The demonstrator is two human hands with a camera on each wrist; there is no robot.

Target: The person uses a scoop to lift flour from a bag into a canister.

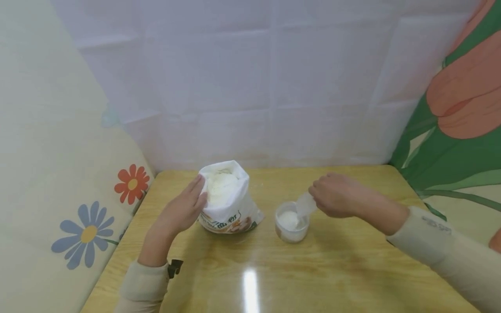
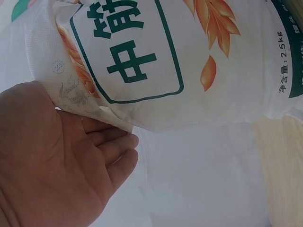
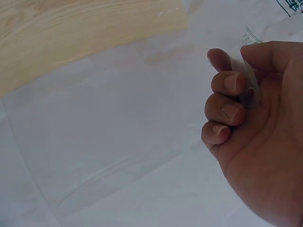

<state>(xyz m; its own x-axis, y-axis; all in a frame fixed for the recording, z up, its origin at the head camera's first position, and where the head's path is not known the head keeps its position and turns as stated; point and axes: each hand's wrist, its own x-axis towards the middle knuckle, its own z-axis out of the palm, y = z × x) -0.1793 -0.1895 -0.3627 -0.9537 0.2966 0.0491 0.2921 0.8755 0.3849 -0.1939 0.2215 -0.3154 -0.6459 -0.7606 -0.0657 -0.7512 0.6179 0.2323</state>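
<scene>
A white bag of flour (image 1: 225, 204), open at the top and full of white powder, stands on the table. My left hand (image 1: 184, 208) rests against the left side of its rim with fingers nearly straight. In the left wrist view, the printed bag (image 2: 199, 99) covers part of the left hand (image 2: 61, 156). My right hand (image 1: 338, 195) grips a translucent plastic scoop (image 1: 306, 204), tilted over a clear round tub (image 1: 291, 237) that has white powder inside. Curled fingers of the right hand (image 3: 255, 113) surround the scoop's handle (image 3: 248, 85) in the right wrist view.
The wooden table (image 1: 332, 269) has a bright reflection near its front. A pale cloth backdrop (image 1: 270, 87) hangs behind it. Floral panels (image 1: 88, 234) flank the left and right sides.
</scene>
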